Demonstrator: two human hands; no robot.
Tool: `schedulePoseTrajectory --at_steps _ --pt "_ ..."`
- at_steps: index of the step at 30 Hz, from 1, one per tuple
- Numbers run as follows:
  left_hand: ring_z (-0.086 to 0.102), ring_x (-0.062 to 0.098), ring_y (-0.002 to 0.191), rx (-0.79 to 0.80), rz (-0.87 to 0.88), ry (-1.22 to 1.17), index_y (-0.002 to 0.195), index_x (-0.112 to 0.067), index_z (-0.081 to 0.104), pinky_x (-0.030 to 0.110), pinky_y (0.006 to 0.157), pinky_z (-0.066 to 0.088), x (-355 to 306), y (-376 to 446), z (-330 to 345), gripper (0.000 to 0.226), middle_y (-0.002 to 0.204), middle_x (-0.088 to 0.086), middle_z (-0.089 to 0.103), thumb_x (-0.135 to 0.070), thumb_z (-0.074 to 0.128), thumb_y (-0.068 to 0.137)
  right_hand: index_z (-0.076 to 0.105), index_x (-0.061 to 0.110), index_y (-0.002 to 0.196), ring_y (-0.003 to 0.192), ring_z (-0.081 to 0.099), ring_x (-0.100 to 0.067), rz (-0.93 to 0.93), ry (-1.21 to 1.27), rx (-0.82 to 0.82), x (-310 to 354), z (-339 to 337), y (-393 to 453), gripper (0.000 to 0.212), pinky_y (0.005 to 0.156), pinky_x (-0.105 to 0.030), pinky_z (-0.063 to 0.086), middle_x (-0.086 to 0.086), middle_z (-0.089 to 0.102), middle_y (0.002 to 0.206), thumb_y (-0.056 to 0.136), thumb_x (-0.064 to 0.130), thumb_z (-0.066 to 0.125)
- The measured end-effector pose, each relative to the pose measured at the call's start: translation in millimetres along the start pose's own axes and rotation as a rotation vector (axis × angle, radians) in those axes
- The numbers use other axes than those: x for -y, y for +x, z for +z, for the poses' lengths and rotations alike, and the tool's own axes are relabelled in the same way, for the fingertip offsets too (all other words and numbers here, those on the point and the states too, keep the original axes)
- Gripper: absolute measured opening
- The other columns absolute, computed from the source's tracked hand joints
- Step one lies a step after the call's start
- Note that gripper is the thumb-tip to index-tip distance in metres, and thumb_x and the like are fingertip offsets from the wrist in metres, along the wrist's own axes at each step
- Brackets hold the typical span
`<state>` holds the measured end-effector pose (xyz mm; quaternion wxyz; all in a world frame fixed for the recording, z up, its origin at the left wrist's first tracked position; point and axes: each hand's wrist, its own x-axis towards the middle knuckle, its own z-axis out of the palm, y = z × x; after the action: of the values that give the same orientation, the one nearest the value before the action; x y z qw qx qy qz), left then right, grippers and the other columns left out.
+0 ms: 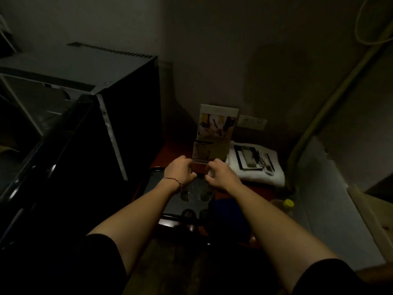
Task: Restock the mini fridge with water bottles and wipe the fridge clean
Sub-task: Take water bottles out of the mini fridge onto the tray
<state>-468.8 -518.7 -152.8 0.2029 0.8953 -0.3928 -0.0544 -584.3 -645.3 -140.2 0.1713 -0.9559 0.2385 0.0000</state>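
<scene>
Two clear water bottles [187, 194] [205, 195] stand side by side on a dark tray [170, 201], hard to make out in the dim light. My left hand [180, 171] has its fingers curled down over the top of the left bottle. My right hand [219, 173] curls over the top of the right bottle, with a pale cap showing at its fingertips. The black mini fridge [119, 99] stands at the left, and its door [42, 167] is swung open toward me. The fridge's inside is too dark to read.
A card stand with leaflets [217, 128] sits against the wall behind my hands. A folded white towel [259, 173] with small items on it lies to the right. A yellow-capped bottle [288, 203] stands lower right, and a dark blue object [229, 218] lies beside the tray.
</scene>
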Motion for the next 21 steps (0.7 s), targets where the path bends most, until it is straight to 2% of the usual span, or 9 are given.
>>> schedulePoseTrajectory --at_steps 9,14,21 --pt "0.059 0.019 0.1 0.019 -0.026 0.052 0.101 -0.023 0.065 0.036 0.08 0.053 25 59 37 0.018 0.108 -0.004 0.056 -0.036 0.064 0.089 0.056 0.013 0.108 0.102 0.058 -0.03 -0.036 -0.039 0.079 -41 25 70 0.022 0.084 -0.043 0.051 -0.005 0.047 0.111 0.094 0.029 0.06" --pt "0.057 0.016 0.098 0.102 0.072 0.107 0.103 -0.024 0.061 0.03 0.076 0.048 33 90 59 0.018 0.105 -0.008 0.05 -0.036 0.066 0.09 0.056 0.014 0.108 0.099 0.059 -0.031 -0.015 -0.036 0.081 -52 38 100 0.021 0.084 -0.045 0.053 -0.006 0.048 0.111 0.093 0.029 0.059" --pt "0.054 0.015 0.093 0.17 0.169 0.105 0.108 -0.022 0.06 0.033 0.078 0.051 43 121 91 0.022 0.108 -0.006 0.05 -0.031 0.068 0.089 0.056 0.013 0.116 0.104 0.058 -0.032 0.057 -0.027 0.089 -64 70 123 0.028 0.087 -0.046 0.051 -0.009 0.048 0.119 0.094 0.032 0.057"
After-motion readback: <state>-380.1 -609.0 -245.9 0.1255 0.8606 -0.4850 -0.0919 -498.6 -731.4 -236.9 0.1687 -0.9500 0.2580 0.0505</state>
